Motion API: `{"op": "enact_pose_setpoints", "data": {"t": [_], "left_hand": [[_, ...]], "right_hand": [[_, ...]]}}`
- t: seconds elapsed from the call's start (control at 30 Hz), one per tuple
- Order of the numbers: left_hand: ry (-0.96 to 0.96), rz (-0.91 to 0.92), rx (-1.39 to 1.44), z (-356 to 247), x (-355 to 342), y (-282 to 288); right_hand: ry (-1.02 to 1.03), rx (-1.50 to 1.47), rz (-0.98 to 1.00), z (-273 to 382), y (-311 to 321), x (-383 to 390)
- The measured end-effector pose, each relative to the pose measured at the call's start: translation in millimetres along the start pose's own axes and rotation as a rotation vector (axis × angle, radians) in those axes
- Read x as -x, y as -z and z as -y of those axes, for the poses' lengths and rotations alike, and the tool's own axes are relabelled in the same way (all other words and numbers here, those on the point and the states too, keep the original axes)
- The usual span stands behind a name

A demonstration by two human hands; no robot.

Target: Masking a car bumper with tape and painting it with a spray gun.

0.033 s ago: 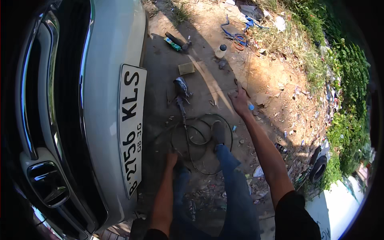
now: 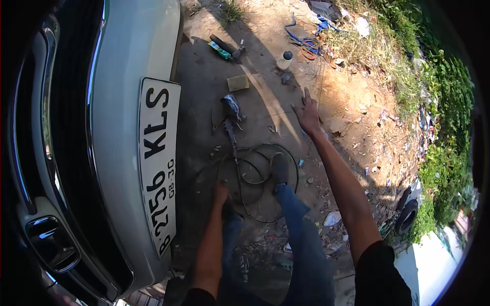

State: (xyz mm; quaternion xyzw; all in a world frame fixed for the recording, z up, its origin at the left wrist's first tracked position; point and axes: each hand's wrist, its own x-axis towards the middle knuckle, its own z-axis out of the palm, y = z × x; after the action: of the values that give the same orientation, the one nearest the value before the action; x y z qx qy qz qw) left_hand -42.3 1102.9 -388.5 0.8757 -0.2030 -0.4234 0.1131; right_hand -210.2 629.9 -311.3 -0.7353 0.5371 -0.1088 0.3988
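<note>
My right hand (image 2: 308,116) is stretched out over the dirt ground, its fingers spread and nothing held. A small blue object shows partly behind its wrist. My left hand (image 2: 220,193) hangs low in shadow beside a coiled dark hose (image 2: 297,178); its fingers are too dark to make out. The hose runs up to a grey tool like a spray gun (image 2: 230,133), whose head (image 2: 230,106) looks wrapped in shiny film. Just beyond that lies a tan block (image 2: 238,82). A pale bottle with a dark cap (image 2: 284,61) stands farther off.
A light-coloured car's front bumper (image 2: 120,153) with its number plate (image 2: 159,163) fills the left side. Blue cords (image 2: 301,41), a dark tube-like object (image 2: 222,45) and a green packet (image 2: 218,50) lie far ahead. Litter, plants (image 2: 449,102) and a tyre (image 2: 407,215) line the right.
The view has shifted slightly, so the car sits farther left. The fingers of my right hand are spread wider, and the hand covers most of the small blue object.
</note>
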Motion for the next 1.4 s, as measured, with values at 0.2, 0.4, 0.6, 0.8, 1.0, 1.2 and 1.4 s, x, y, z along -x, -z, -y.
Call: {"op": "enact_pose_setpoints", "data": {"t": [0.2, 0.4, 0.6, 0.8, 1.0, 1.2, 1.4], "left_hand": [[0.204, -0.193, 0.002, -122, -157, -116], [0.316, -0.153, 0.173, -137, -206, -120], [0.001, -0.076, 0.126, -143, -136, -90], [0.179, -0.173, 0.657, -163, 9, -73], [0.147, -0.126, 0.694, -169, 200, -21], [0.223, 0.13, 0.965, -188, 345, 36], [0.129, -0.263, 0.582, -211, 405, 51]], "right_hand": [[0.339, 0.256, -0.196, -34, -11, -151], [0.551, 0.416, -0.154, -68, -26, -188], [0.473, 0.494, -0.025, -52, -26, -152], [0.342, 0.293, -0.077, -28, -1, -82], [0.228, 0.14, -0.1, 23, 95, 105], [0.136, -0.018, 0.027, 107, 226, 289], [0.502, 0.054, 0.061, 226, 333, 388]]}}
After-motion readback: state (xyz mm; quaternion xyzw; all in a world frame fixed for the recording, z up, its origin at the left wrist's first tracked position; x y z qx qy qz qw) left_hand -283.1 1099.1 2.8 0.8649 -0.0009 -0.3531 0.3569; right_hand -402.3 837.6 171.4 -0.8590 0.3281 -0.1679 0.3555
